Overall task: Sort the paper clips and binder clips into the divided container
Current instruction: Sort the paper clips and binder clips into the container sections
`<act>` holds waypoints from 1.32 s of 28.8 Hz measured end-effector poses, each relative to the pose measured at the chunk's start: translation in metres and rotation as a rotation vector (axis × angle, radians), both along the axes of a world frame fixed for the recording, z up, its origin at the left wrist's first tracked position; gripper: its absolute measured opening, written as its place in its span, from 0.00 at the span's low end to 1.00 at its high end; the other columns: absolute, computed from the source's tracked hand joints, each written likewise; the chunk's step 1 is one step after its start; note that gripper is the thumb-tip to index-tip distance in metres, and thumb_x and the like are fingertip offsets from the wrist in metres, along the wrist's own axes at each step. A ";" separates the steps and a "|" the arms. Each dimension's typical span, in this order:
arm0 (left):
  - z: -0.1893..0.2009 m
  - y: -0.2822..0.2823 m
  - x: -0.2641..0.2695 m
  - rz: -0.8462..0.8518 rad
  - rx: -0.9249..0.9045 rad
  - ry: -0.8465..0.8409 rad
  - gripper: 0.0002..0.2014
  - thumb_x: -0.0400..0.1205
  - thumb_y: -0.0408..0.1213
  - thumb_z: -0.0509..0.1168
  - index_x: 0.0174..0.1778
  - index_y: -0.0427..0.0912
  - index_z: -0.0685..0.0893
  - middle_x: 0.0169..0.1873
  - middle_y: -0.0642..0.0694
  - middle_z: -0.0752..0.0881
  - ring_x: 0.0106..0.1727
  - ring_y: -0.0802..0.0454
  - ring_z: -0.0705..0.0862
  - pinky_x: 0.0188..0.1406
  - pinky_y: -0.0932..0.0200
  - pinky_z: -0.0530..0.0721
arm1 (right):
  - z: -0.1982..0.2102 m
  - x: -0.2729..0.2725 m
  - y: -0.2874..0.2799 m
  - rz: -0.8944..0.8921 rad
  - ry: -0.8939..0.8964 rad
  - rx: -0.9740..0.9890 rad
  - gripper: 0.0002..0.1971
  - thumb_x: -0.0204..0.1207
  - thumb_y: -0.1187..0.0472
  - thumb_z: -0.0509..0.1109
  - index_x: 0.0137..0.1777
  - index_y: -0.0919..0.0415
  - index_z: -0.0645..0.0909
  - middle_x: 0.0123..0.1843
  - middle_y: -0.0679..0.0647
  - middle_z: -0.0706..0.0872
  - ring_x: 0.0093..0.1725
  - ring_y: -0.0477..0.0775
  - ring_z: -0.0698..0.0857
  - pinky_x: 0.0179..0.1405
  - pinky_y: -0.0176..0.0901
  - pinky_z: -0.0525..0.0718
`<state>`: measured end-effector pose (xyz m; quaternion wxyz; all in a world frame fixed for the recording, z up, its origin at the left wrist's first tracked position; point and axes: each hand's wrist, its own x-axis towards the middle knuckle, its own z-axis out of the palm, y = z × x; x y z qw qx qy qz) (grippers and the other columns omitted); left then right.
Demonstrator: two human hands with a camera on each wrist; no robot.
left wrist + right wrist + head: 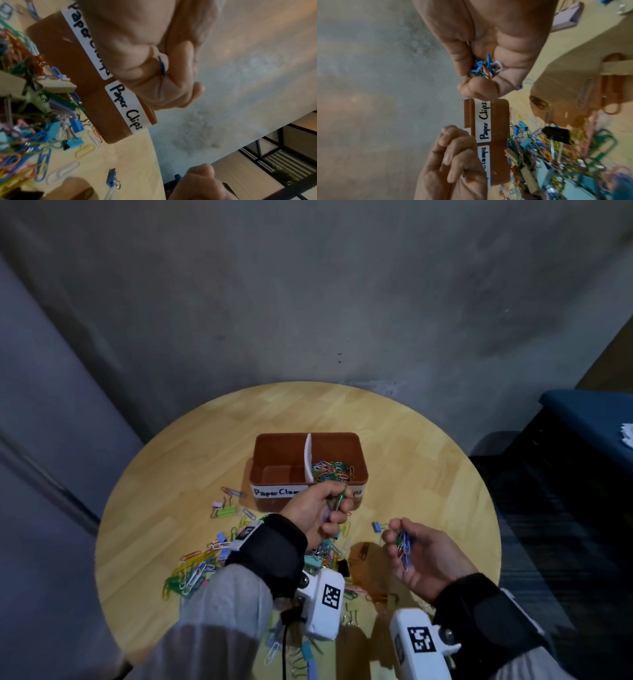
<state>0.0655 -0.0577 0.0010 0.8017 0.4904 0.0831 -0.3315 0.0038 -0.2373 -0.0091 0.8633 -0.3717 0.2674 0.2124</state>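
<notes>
A brown divided container [274, 436] stands mid-table; its left compartment, labelled "Paper Clamps", is bare, and its right one holds coloured paper clips [334, 470]. My left hand [337, 506] hovers just before the container's front wall and grips a few paper clips, green in the head view and blue [162, 66] in the left wrist view. My right hand [399, 537] is to the right, above the table, pinching a bunch of blue, green and white paper clips [485, 69]. A mixed pile of paper clips and binder clips [205, 563] lies in front of the container.
Green and pink binder clips [224, 510] sit left of the container; a small blue binder clip [377, 526] lies by my right hand. The round wooden table [428, 460] ends in a grey floor all round. A dark blue seat [589, 419] is at the right.
</notes>
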 end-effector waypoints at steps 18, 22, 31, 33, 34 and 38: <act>0.041 0.017 0.057 0.231 0.026 0.110 0.31 0.87 0.53 0.53 0.75 0.28 0.69 0.71 0.26 0.73 0.50 0.39 0.82 0.48 0.50 0.80 | 0.060 0.107 0.039 0.051 -0.064 -0.230 0.17 0.86 0.51 0.57 0.45 0.65 0.76 0.44 0.65 0.81 0.39 0.60 0.82 0.33 0.46 0.86; 0.046 0.009 0.067 0.275 -0.001 0.141 0.34 0.87 0.53 0.55 0.79 0.29 0.62 0.69 0.32 0.68 0.61 0.41 0.74 0.54 0.52 0.75 | 0.059 0.125 0.050 0.041 -0.037 -0.259 0.16 0.85 0.48 0.57 0.49 0.61 0.76 0.39 0.61 0.74 0.37 0.56 0.75 0.39 0.45 0.74; 0.053 0.007 0.060 0.201 0.097 0.076 0.28 0.89 0.43 0.50 0.82 0.29 0.59 0.81 0.26 0.58 0.82 0.32 0.60 0.77 0.45 0.64 | 0.051 0.124 0.045 0.074 -0.079 -0.338 0.24 0.86 0.51 0.53 0.74 0.67 0.70 0.73 0.67 0.72 0.75 0.67 0.69 0.74 0.58 0.66; 0.051 0.012 0.052 0.203 0.114 0.038 0.25 0.89 0.41 0.48 0.78 0.29 0.67 0.77 0.28 0.68 0.77 0.35 0.71 0.72 0.47 0.72 | 0.047 0.112 0.041 0.107 -0.111 -0.354 0.17 0.86 0.52 0.54 0.62 0.61 0.77 0.57 0.62 0.81 0.55 0.61 0.82 0.56 0.53 0.77; 0.051 0.017 0.045 0.190 0.120 0.016 0.24 0.90 0.41 0.46 0.75 0.30 0.71 0.72 0.29 0.75 0.71 0.38 0.78 0.66 0.49 0.76 | 0.045 0.104 0.039 0.131 -0.117 -0.363 0.14 0.85 0.53 0.55 0.56 0.60 0.78 0.50 0.59 0.83 0.47 0.58 0.83 0.48 0.49 0.78; 0.039 0.046 0.016 0.120 0.270 -0.092 0.22 0.89 0.44 0.47 0.56 0.36 0.84 0.45 0.39 0.89 0.37 0.49 0.87 0.38 0.57 0.85 | 0.032 0.068 0.034 0.213 -0.141 -0.486 0.07 0.82 0.59 0.62 0.47 0.60 0.80 0.38 0.57 0.83 0.34 0.56 0.81 0.37 0.45 0.80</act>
